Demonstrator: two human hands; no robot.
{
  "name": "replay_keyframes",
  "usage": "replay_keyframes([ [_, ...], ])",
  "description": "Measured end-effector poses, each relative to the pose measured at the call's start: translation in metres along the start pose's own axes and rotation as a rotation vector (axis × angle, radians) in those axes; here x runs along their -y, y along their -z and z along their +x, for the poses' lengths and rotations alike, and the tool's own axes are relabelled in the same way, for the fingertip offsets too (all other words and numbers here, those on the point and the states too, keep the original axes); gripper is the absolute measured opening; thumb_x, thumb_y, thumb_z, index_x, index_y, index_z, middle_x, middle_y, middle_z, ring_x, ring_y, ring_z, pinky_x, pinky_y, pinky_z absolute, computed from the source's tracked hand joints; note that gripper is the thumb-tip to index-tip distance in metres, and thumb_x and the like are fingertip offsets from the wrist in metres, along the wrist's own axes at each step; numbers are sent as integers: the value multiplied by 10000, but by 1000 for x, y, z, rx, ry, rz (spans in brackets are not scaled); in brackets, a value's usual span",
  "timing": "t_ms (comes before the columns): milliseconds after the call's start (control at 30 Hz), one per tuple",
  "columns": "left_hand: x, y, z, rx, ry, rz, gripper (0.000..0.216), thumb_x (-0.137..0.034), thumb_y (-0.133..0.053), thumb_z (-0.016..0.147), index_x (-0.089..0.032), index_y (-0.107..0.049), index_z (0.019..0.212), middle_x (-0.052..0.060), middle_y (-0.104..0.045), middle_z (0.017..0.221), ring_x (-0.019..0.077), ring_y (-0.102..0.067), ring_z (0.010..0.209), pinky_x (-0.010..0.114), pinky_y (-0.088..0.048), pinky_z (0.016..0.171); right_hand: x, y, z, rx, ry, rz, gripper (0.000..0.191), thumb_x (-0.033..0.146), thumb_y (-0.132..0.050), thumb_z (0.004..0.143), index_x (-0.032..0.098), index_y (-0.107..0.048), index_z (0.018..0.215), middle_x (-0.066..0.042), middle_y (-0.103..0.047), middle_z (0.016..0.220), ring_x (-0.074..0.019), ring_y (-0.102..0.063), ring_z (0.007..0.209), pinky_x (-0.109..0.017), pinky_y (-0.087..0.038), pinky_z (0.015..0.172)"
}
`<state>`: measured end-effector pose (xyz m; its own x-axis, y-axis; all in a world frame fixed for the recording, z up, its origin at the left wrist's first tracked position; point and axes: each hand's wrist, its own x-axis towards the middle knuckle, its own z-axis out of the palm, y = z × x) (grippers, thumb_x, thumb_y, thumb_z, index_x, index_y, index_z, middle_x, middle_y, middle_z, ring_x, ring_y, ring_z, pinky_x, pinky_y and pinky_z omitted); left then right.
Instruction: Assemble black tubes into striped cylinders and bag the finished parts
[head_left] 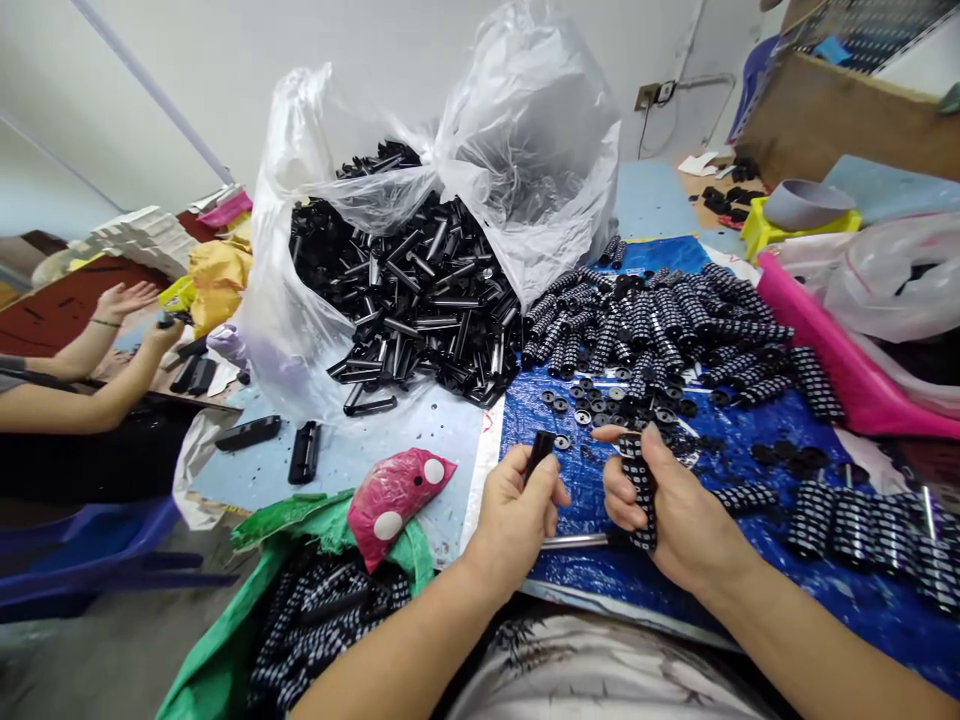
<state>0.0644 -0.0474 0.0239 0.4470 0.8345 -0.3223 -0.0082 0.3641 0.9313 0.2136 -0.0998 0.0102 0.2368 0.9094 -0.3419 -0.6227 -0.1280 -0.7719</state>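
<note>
Lower centre, the left hand (514,515) pinches a glossy black plastic bar (539,453), while the half-curled right hand (684,512) could drop its white-marked black cylinder (639,484) if its fingers slacken.

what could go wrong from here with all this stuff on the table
Small black discs lie loose on the blue sheet close to the right hand; that hand, holding a patterned cylinder, might brush and scatter them.
The heap of black plastic parts spills from the open plastic bag and could slide toward the discs.
The row of upright cylinders stands near the right forearm, which might knock some over.
</note>
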Motion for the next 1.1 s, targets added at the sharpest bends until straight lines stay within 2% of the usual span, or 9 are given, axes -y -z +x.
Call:
replay_keyframes([
  [167, 3, -16, -4, -17, -147, 113, 286, -417, -764, 799, -176, -610, 807, -20, -570, 729, 93, -470, 618, 237, -375, 589, -4, -10, -1, -96, 84, 26, 468, 685, -606, 857, 239, -657, 985, 43, -535, 608, -90, -469, 475, -222, -423, 453],
  [333, 5, -30, 2, 44, -146, 150, 282, -340, -810, 719, -162, -683, 898, -36, -543, 719, 92, -394, 614, 245, -331, 580, -15, -9, 5, -124, 179, -107, 472, 666, -520, 912, 238, -676, 1036, -78, -713, 1064, -228, -691, 909, -363, -593, 755],
  [400, 3, -27, 3, 38, -150, 141, 231, -326, -776, 744, -150, -675, 856, -49, -485, 667, 87, -367, 607, 242, -309, 571, -18, 1, 8, -77, 322, -287, 517, 654, -565, 898, 261, -630, 1229, -101, -655, 1284, -271, -653, 1139, -400, -581, 884],
  [533, -3, -11, -2, 38, -78, 100, 277, -367, -799, 738, -145, -650, 807, -53, -478, 654, 80, -371, 602, 234, -308, 564, -13, 31, 10, 126, 826, -947, 1052, 550, -859, 683, 327, -316, 1557, -107, -252, 1660, -364, -290, 1505, -529, -415, 1146],
  [633, -2, -3, -5, 51, -72, 96, 343, -431, -818, 726, -146, -658, 829, -48, -498, 665, 85, -402, 612, 231, -337, 576, -7, 41, 8, 276, 1091, -1268, 952, 390, -834, 770, 292, -317, 1564, -133, -343, 1612, -344, -376, 1464, -546, -384, 1171],
  [767, 7, -3, -4, -50, -90, 109, 506, -650, -574, 886, -153, -658, 840, -25, -517, 661, 88, -395, 551, 239, -334, 529, -3, 34, 1, 256, 1248, -1334, 910, 374, -813, 793, 180, -345, 1549, -197, -510, 1458, -334, -516, 1342, -519, -467, 1095],
  [867, 11, -7, -3, -109, -137, 139, 570, -674, -443, 944, -160, -673, 853, 2, -560, 707, 112, -450, 602, 252, -390, 579, -3, 27, -5, 242, 1338, -1368, 949, 406, -823, 776, 152, -339, 1551, -214, -557, 1394, -347, -545, 1302, -535, -483, 1056],
  [967, 10, -11, -5, -70, -203, 128, 494, -614, -521, 939, -164, -717, 881, 35, -643, 840, 160, -539, 806, 282, -456, 776, -4, 24, -8, 184, 1401, -1427, 936, 403, -816, 784, 133, -346, 1548, -224, -587, 1359, -346, -567, 1274, -535, -489, 1032],
  [1100, 3, -10, -6, -15, -73, -106, 438, -569, -742, 795, -166, -762, 965, 42, -716, 919, 179, -601, 883, 301, -475, 854, -5, 23, -10, 109, 1447, -1511, 901, 380, -814, 793, 110, -373, 1531, -225, -632, 1314, -335, -606, 1229, -521, -492, 1019],
])
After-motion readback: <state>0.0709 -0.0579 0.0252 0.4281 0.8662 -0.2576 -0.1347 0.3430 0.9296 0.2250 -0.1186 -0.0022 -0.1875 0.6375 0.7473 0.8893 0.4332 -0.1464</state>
